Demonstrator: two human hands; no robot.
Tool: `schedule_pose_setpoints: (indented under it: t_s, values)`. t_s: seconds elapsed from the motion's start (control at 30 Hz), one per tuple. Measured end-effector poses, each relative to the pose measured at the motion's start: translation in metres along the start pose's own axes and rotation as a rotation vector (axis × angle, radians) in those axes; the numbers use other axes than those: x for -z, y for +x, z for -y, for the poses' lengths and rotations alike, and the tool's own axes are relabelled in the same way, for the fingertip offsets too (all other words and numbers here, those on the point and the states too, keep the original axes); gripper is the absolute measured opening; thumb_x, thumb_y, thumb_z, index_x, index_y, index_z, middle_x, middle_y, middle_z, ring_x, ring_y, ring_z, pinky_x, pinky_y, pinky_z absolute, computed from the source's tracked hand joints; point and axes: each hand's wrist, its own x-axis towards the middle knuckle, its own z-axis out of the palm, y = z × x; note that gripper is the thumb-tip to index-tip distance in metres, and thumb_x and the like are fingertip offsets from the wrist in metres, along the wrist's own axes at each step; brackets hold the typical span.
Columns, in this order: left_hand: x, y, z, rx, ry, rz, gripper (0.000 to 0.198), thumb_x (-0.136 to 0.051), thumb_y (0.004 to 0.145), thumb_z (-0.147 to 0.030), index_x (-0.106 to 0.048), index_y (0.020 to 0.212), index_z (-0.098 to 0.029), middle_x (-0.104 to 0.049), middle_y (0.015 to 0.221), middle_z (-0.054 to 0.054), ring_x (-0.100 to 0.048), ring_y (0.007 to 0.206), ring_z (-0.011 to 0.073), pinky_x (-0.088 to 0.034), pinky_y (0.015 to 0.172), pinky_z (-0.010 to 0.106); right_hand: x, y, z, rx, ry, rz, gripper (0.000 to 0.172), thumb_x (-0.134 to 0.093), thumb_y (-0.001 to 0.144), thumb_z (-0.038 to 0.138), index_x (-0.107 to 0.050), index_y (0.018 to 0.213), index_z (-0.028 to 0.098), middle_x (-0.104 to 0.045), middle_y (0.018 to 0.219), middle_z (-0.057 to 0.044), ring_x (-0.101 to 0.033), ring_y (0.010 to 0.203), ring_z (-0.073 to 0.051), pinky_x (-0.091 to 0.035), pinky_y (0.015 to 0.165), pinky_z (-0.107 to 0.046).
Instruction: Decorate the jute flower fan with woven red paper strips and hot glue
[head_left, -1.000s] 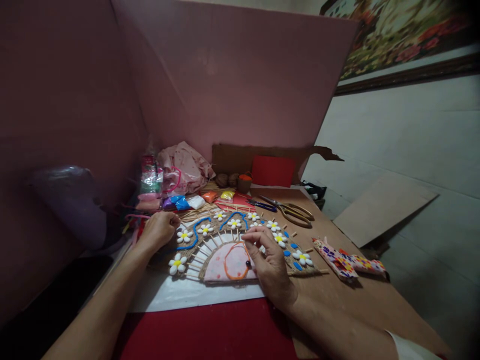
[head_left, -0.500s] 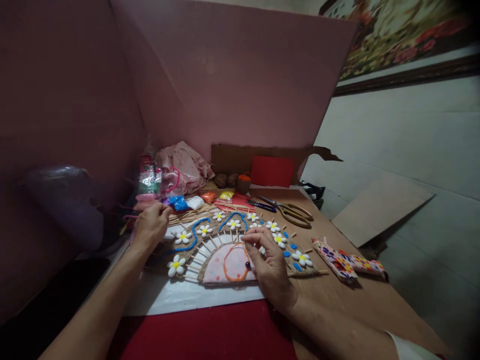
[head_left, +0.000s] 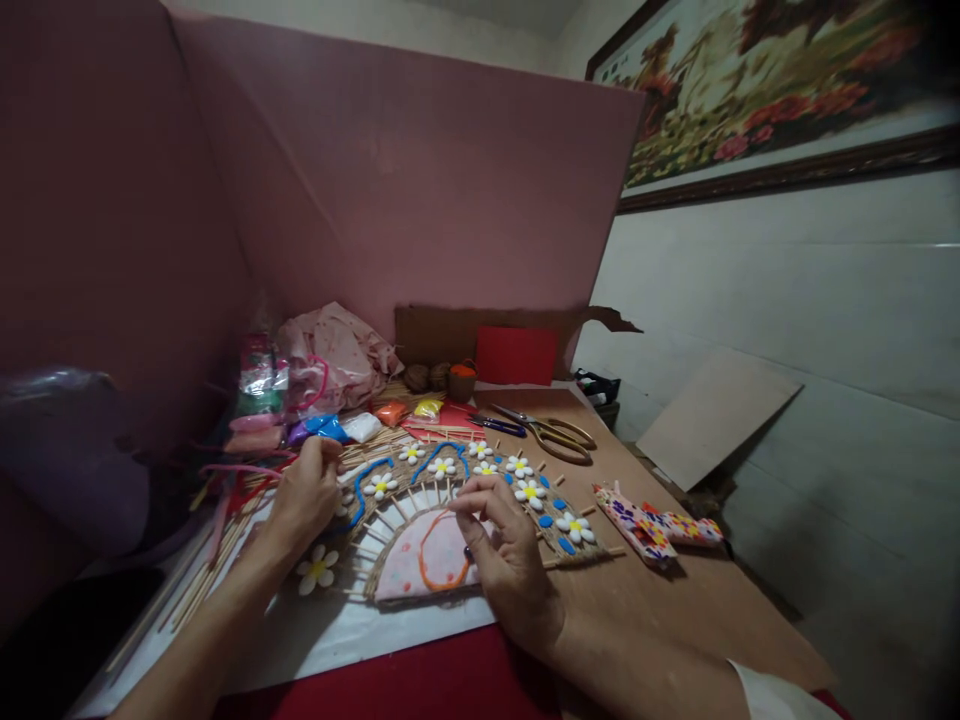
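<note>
A half-round fan-shaped craft piece of sticks and twine (head_left: 401, 505) lies before me. White clay flowers (head_left: 530, 493) with yellow centres, blue ovals and wavy blue strips (head_left: 358, 498) decorate its band. Its pink dotted centre (head_left: 397, 563) carries an orange loop (head_left: 422, 562). Above the band's left part, my left hand (head_left: 306, 492) has its fingers pinched together; what they hold, if anything, is hidden. My right hand (head_left: 514, 565) hovers at the centre's right side, thumb and forefinger closed near the loop's top. A dark bead (head_left: 469, 553) shows beside its thumb.
Behind the piece lie blue (head_left: 324, 428), white (head_left: 363, 428), orange and yellow clay packets. Scissors (head_left: 559, 437) and dark-handled pliers (head_left: 498, 426) rest at the back right. Floral fabric pieces (head_left: 652, 527) lie rightward. Loose sticks (head_left: 217, 555) run along the left. Pink board walls (head_left: 420, 190) stand behind.
The whole view has shifted, so the table sits lower and further left. Against the packets, my left hand has come slightly right and nearer. My right hand keeps its pinch by the orange loop.
</note>
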Motion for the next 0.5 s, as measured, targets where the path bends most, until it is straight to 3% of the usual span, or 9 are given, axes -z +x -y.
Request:
schedule_pose_setpoints:
  t_s: [0.13,0.33,0.5]
  values:
    - [0.001,-0.005,-0.002,-0.029,-0.007,0.04,0.019,-0.041,0.078,-0.035,-0.053,0.075,-0.021,-0.063,0.069,0.002,-0.06,0.065,0.0181,-0.041,0.059,0.024,0.0,0.0,0.003,0.024,-0.001,-0.002,0.016,-0.049,0.087,0.013,-0.062,0.089,0.022,-0.053,0.095,-0.005,-0.053,0.093,-0.017,-0.043,0.083,-0.031]
    - [0.006,0.001,-0.015,-0.073,0.11,0.085,0.044,-0.031,0.086,-0.045,-0.052,0.056,-0.021,-0.059,0.053,0.005,-0.057,0.055,0.021,-0.034,0.051,0.028,0.0,0.001,0.005,0.057,-0.003,-0.002,0.016,-0.048,0.086,0.013,-0.062,0.087,0.021,-0.053,0.093,-0.005,-0.054,0.092,-0.018,-0.045,0.082,-0.032]
    - [0.002,0.039,-0.054,-0.264,0.187,0.172,0.014,-0.05,0.08,-0.025,-0.061,0.074,-0.021,-0.066,0.073,0.007,-0.061,0.075,0.0242,-0.036,0.061,0.03,-0.001,0.001,0.005,0.046,-0.007,0.011,0.017,-0.048,0.086,0.012,-0.062,0.089,0.021,-0.054,0.095,-0.006,-0.054,0.093,-0.018,-0.045,0.083,-0.034]
